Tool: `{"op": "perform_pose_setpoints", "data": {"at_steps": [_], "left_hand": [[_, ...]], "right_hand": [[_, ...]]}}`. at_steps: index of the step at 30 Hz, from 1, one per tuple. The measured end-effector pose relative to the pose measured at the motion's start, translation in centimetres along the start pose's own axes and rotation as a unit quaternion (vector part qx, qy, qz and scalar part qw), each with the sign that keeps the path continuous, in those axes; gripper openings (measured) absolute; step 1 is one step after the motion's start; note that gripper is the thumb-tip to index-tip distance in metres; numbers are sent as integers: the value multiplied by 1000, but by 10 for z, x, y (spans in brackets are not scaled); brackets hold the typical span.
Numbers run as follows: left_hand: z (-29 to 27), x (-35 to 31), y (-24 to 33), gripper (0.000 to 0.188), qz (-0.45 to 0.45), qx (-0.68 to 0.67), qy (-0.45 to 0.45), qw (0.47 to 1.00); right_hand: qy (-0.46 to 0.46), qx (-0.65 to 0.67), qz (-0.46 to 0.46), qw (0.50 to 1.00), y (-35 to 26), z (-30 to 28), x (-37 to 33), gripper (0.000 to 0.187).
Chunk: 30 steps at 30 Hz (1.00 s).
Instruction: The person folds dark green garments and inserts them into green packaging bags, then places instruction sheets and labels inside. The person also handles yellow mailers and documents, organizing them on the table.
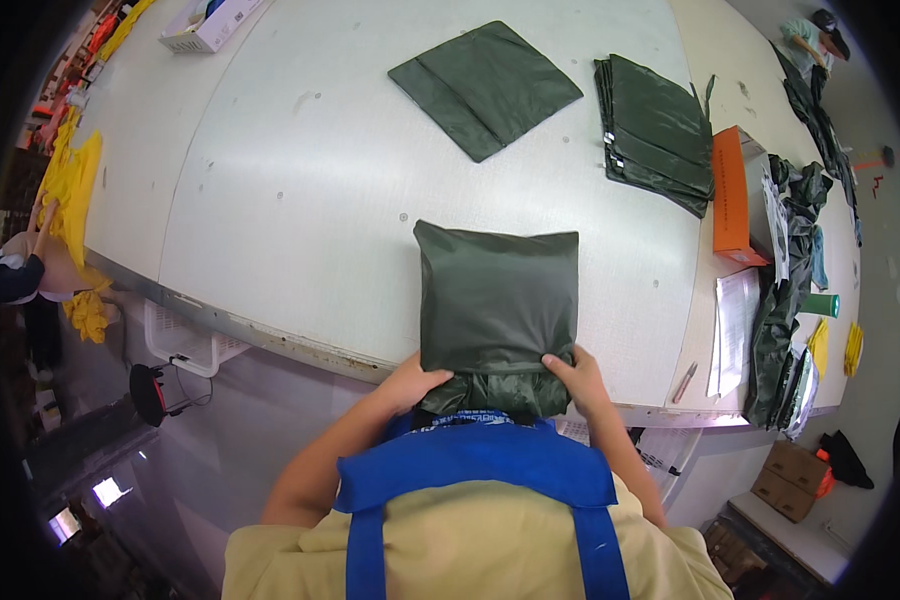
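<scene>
A square dark green fabric pouch point(500, 300) lies at the table's front edge, its near end hanging toward my body. My left hand point(417, 384) grips its near left corner with the thumb on top. At the near right corner, my right hand point(577, 378) pinches the fabric, thumb pressed on the upper side. Between the hands the opening edge is folded, and crumpled shinier green material point(495, 392) shows below it. The fingers under the cloth are hidden. Farther off lies a flat green pouch point(490, 90), turned diagonally. To its right rests a stack of similar pouches point(658, 135).
An orange box point(730, 200), paper sheets point(734, 330), a pen point(684, 383) and dark crumpled fabric point(795, 250) line the right side. A white box point(210, 28) sits far left. One person handles yellow cloth point(70, 190) at left; another person point(815, 45) stands far right.
</scene>
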<state>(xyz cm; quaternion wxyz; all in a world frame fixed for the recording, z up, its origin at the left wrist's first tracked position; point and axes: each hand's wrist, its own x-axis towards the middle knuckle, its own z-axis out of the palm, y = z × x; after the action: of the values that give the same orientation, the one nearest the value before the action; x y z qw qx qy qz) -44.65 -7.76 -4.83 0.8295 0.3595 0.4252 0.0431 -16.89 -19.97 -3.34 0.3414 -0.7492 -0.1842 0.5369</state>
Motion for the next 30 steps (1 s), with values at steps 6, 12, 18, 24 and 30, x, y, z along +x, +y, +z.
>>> {"op": "perform_pose_setpoints", "data": {"at_steps": [6, 12, 18, 24, 30], "left_hand": [[0, 14, 25, 69, 80, 18, -43, 996], [1, 46, 117, 60, 89, -184, -114, 972], [31, 71, 80, 66, 184, 241, 117, 946], [63, 49, 21, 81, 327, 499, 240, 766], [49, 57, 28, 71, 275, 430, 244, 825]], "right_hand": [[119, 56, -106, 986, -3, 15, -24, 35], [133, 305, -11, 943, -15, 22, -15, 31], [-123, -61, -69, 988, -56, 2, -42, 24], [66, -361, -324, 872, -119, 31, 77, 43], [-20, -330, -272, 904, -116, 29, 112, 53]]}}
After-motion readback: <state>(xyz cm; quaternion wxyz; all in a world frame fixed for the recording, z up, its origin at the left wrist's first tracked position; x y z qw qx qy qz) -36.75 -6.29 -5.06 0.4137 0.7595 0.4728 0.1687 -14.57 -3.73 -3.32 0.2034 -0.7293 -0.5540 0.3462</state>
